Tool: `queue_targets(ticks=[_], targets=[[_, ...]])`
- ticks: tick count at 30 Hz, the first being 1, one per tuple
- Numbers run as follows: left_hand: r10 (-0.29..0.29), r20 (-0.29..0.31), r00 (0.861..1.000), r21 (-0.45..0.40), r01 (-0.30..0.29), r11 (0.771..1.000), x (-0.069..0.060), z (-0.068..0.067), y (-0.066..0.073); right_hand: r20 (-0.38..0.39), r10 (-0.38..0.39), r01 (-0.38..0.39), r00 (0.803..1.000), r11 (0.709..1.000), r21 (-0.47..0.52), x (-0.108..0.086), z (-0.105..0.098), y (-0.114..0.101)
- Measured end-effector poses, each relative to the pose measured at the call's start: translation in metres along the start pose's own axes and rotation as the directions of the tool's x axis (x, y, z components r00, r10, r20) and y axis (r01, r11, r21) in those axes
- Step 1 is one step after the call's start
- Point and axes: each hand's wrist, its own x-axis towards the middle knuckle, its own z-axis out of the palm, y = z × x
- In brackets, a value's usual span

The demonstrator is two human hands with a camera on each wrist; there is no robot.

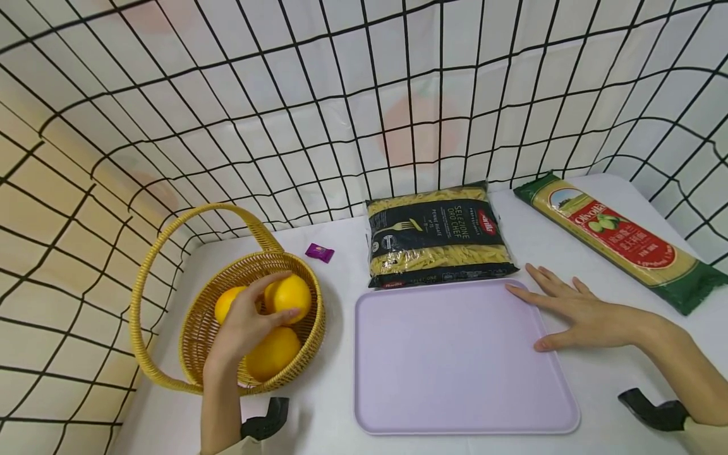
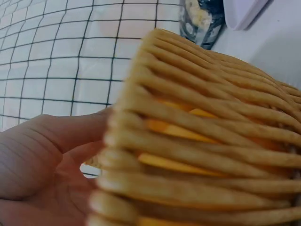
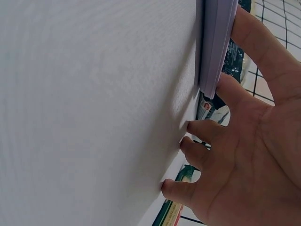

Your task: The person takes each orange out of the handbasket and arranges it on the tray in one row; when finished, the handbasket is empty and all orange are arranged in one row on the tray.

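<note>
A yellow wicker basket with a tall arched handle stands at the left in the head view. My left hand reaches into it, with thumb and fingers round an orange. Another orange and a larger yellow-orange fruit lie in the basket beside the hand. The basket's woven side hides most of the fruit in the left wrist view. My right hand is spread at the right edge of a pale purple tray, thumb and index finger at its rim, other fingertips on the tabletop.
A black bag of penne lies behind the tray, close to its back edge. A green and red pack of spaghetti lies at the back right. A small purple wrapped candy is near the basket. Black wire mesh encloses the table.
</note>
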Motion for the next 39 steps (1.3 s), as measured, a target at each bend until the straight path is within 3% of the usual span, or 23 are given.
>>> queue_targets(ticks=[6,13,17,20,24,29,33,39], targets=[[0.081,-0.051,0.995,-0.034,-0.083,0.996,-0.006,-0.002,0.009,-0.003,-0.003,0.003,1.0,1.0,0.003,0.0,0.0,0.001],[0.176,-0.105,0.979,-0.06,-0.183,0.981,-0.015,0.003,0.027,-0.005,-0.012,0.012,1.0,1.0,0.013,0.0,0.0,0.0],[0.266,-0.12,0.956,-0.073,-0.276,0.958,-0.02,0.017,0.048,-0.005,-0.005,0.005,1.0,1.0,0.018,-0.001,0.0,0.001],[0.321,-0.093,0.942,-0.084,-0.329,0.941,-0.022,0.034,0.063,-0.004,-0.004,0.004,1.0,1.0,0.01,0.0,0.001,0.002],[0.338,-0.021,0.941,-0.102,-0.338,0.936,-0.018,0.058,0.075,-0.002,-0.003,0.003,1.0,1.0,0.0,0.0,0.001,0.003],[0.334,0.066,0.94,-0.116,-0.325,0.939,-0.005,0.081,0.07,-0.005,0.002,-0.002,1.0,1.0,0.008,-0.002,0.0,0.003],[0.307,0.117,0.944,-0.11,-0.295,0.949,0.003,0.092,0.061,-0.006,-0.003,0.003,1.0,1.0,0.008,-0.002,0.001,0.003],[0.278,0.144,0.95,-0.079,-0.269,0.96,0.01,0.102,0.052,-0.009,-0.004,0.004,1.0,1.0,0.009,-0.002,0.001,0.003]])
